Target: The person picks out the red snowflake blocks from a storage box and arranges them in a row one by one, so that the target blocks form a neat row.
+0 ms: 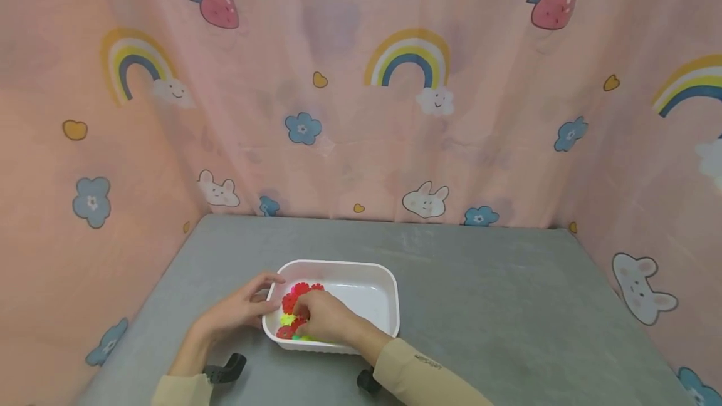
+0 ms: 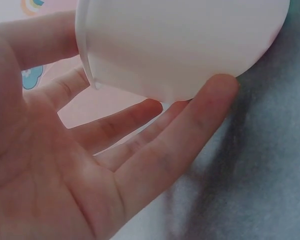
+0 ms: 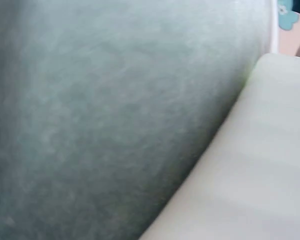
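A white rectangular plastic tray (image 1: 369, 302) stands on the grey table, and its outer wall (image 2: 155, 50) fills the top of the left wrist view. Red notched plastic discs (image 1: 289, 303) lie in its left end, with yellow pieces (image 1: 287, 319) and a bit of green among them. My left hand (image 1: 239, 309) holds the tray at its left end, with fingers at the rim and against the outer wall. Inside the tray, my right hand (image 1: 324, 317) reaches down into the discs with bent fingers. Its fingertips are hidden, so whether it pinches a disc cannot be seen.
The grey table (image 1: 496, 306) extends to both sides and behind the tray. A pink patterned curtain (image 1: 350, 161) encloses the back and sides. Black straps or mounts (image 1: 225, 369) are at both wrists, near the tray's front edge.
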Demonstrator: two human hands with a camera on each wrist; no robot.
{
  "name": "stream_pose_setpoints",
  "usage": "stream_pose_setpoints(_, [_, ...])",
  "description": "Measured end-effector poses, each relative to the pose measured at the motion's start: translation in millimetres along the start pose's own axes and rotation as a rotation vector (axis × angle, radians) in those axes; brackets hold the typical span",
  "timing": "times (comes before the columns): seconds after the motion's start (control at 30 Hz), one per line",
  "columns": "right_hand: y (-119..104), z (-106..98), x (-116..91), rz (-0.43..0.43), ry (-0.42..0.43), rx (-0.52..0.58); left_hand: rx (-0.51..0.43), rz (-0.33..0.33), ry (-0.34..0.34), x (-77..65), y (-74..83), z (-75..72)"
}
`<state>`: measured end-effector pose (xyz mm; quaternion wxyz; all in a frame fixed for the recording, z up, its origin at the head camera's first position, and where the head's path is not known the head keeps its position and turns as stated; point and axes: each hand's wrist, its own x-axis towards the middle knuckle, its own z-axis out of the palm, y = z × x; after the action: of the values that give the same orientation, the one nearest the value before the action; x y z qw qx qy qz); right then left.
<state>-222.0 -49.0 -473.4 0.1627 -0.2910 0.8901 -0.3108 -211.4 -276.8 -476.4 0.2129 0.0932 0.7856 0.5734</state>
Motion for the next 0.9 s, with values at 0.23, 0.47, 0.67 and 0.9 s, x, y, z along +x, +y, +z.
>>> stream_pose_setpoints(0.23, [0.6,2.8,2.0,0.020,-0.007,-0.054,-0.003,0.007,-0.004,0.1,-0.2,0.4])
stream_pose_setpoints(0.47, [1.1,3.3,2.2,-0.006,0.017,-0.030,-0.006,0.015,-0.014,-0.8,0.5,-1.8])
stream_pose_setpoints(0.67, [-0.3,-0.9,-5.4,-0.009,0.033,0.029,0.010,0.000,-0.003,-1.2,0.6,-0.7])
stream_pose_setpoints(0.9, [-8.0,-22.5,-22.0,-0.045,0.071,0.043,0.007,-0.005,0.014,-1.2,0.2,0.5])
